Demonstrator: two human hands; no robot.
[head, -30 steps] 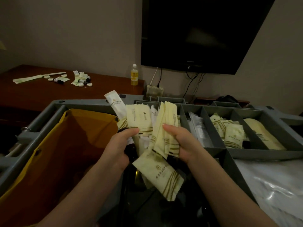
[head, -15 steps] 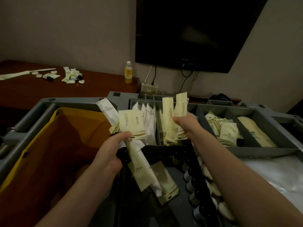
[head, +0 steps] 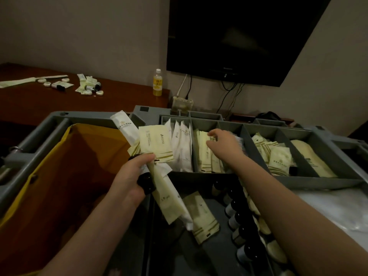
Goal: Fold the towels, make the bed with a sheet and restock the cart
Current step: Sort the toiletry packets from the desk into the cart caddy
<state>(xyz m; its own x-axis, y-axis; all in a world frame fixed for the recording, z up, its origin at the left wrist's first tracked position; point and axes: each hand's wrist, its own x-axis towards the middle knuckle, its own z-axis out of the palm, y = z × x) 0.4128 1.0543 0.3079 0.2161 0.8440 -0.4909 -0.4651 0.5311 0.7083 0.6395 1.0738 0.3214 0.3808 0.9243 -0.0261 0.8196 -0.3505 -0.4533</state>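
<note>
Sachets [head: 155, 145] look light, floppy, slippery, so I'd grab mid-length like my left hand [head: 131, 176] clutching its bunch; can't tell whether my right hand [head: 225, 144] pinches any.

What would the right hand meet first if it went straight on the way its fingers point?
Most likely the cream packets standing in the compartment just ahead of the right hand; depth is unclear.

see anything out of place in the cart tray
One cream packet lies flat and askew on the lower tray floor beside the row of dark bottles, while other packets stand filed in the divider compartments.
</note>
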